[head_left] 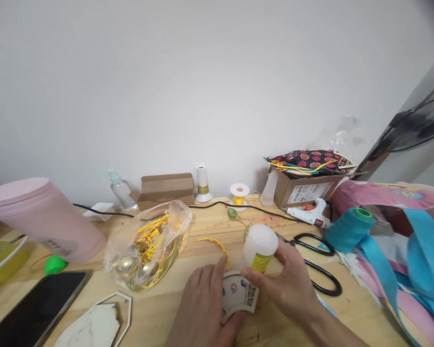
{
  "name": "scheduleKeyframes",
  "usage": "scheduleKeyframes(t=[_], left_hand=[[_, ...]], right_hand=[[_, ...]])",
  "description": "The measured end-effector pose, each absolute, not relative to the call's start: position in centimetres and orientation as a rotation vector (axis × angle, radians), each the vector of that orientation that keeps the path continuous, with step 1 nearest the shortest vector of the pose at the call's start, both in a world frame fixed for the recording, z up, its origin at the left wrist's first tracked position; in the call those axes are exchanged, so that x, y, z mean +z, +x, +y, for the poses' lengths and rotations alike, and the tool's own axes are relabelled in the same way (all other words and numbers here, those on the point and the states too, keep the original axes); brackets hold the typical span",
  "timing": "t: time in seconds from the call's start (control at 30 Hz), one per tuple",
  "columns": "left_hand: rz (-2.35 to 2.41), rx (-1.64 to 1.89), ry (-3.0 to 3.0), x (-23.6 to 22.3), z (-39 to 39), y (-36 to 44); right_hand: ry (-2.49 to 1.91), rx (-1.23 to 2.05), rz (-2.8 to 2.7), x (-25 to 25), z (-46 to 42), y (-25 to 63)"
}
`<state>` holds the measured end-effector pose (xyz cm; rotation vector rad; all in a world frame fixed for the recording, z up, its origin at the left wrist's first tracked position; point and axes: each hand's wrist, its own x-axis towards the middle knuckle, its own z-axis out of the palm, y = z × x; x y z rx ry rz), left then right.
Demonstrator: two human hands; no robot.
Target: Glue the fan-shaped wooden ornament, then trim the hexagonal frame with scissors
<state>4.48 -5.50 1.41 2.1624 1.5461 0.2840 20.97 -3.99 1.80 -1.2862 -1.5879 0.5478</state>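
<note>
My left hand [204, 303] grips a fan-shaped wooden ornament [236, 300] at its left side, pressing it near the table top. The piece has a pale centre with small pink and blue figures and a cut lattice at its right end. A braided yellow cord [219, 243] runs up from its top edge. My right hand [292, 284] is closed around a small white plastic bottle [259, 243] with a yellow label. The bottle is just above the ornament's upper right corner, its lower end hidden by my fingers; whether it touches the ornament I cannot tell.
Black-handled scissors [329, 284], a glue gun [311, 213] and a teal thread cone [349, 231] lie right. Left are a bag of bells and yellow cords [148, 250], a phone [36, 306] and a pink tumbler [47, 217]. A black cable [217, 203] crosses behind.
</note>
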Motion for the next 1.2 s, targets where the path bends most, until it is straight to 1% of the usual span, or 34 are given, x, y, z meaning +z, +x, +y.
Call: scheduleKeyframes(t=[0.43,0.63,0.77,0.87,0.93,1.07,1.2], left_hand=[[1.558,0.260,2.166,1.4,-5.3,4.5],[1.585,0.343,2.141,0.9,-5.3,4.5],[1.479,0.305,2.081,0.6,-4.8,3.8],[1.435,0.336,2.023,0.4,-4.5,2.9],[1.430,0.354,1.999,0.2,-4.5,2.6],[1.411,0.389,2.006,-0.4,-4.7,2.4],[1.435,0.463,2.014,-0.7,-5.0,2.7]], right_hand=[[-1.335,0.645,-1.424,1.6,-3.9,20.9],[-1.188,0.962,-1.006,1.8,-3.5,21.1],[-1.006,1.176,-0.683,1.9,-2.9,21.2],[-0.939,1.272,-0.585,1.6,-2.7,20.8],[-0.976,1.258,-0.632,1.2,-2.9,20.3],[-1.114,1.163,-0.899,0.5,-3.6,19.3],[-1.205,1.036,-1.060,0.7,-4.1,18.6]])
